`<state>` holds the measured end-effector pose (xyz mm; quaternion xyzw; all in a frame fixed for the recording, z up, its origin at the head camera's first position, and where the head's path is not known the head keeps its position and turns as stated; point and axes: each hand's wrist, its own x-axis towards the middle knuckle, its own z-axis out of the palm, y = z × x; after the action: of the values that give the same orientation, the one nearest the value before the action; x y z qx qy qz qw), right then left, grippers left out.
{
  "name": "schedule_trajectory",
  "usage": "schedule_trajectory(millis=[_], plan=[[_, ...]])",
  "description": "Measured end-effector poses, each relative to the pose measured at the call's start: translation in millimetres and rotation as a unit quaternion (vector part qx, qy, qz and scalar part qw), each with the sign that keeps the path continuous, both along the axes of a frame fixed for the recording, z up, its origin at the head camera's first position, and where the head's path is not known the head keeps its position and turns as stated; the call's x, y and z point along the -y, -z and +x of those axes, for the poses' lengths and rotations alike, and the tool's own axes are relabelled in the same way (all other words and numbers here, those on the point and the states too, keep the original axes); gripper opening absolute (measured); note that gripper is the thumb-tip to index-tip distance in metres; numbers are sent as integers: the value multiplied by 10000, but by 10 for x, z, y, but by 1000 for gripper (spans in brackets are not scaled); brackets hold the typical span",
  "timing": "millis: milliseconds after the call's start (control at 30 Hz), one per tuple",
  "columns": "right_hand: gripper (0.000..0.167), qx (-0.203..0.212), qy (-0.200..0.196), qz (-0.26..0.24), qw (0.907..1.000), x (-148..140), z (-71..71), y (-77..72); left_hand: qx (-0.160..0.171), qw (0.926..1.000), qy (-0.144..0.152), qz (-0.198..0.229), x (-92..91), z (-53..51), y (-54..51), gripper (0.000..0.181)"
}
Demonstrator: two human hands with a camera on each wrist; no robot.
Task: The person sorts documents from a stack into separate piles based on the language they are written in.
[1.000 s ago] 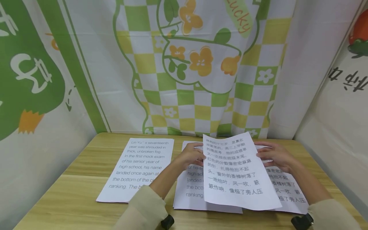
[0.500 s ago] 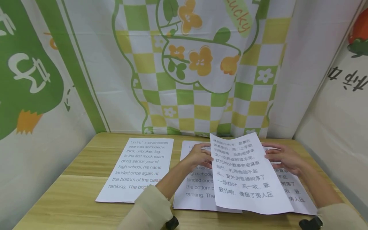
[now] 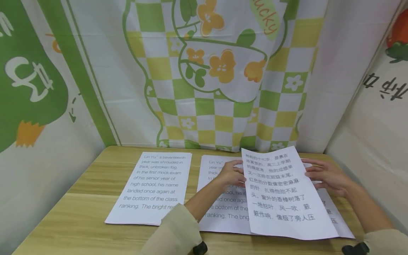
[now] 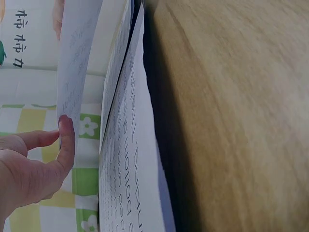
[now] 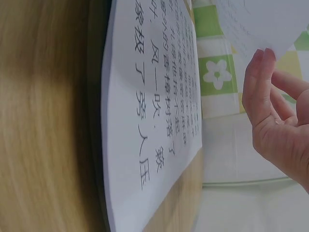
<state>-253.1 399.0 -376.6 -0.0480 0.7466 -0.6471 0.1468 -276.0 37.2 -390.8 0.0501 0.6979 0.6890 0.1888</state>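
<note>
A sheet of paper (image 3: 280,198) printed with Chinese text is held up off the table, tilted, between both hands. My left hand (image 3: 230,175) pinches its left edge; in the left wrist view, thumb and finger close on the paper's border. On the opposite side, my right hand (image 3: 328,177) pinches the right edge with its fingertips, as the right wrist view shows. Beneath lies another Chinese-printed sheet (image 5: 149,116), mostly covered in the head view. English-printed paper (image 3: 220,221) lies to its left, partly hidden by the left arm and the raised sheet.
A separate pile of English-printed paper (image 3: 153,184) lies on the left of the wooden table (image 3: 79,209). Behind the table hangs a patterned curtain (image 3: 204,106), and printed cloth walls (image 3: 376,117) close in both sides.
Both hands have carried the raised Chinese-printed sheet to the right. It now covers more of the Chinese-printed paper below and less of the middle English-printed paper. Both grips look the same.
</note>
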Motion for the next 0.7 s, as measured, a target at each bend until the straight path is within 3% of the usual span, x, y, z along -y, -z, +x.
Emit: schedule_trajectory(millis=[233,400,567,700], plan=[[51,-110,-285,-422,9986,-138,28,-10,236,9994,-1,250,-127,8,35,78],[51,-111,-278,-477,9984,-214,25,-9,428,9984,98,345,-198,15,59,79],[52,-131,-438,-633,9969,-285,14,17,715,9961,315,406,-235,37,95,77],[52,-108,-497,-675,9964,-342,15,45,763,9943,560,492,-272,57,86,72]])
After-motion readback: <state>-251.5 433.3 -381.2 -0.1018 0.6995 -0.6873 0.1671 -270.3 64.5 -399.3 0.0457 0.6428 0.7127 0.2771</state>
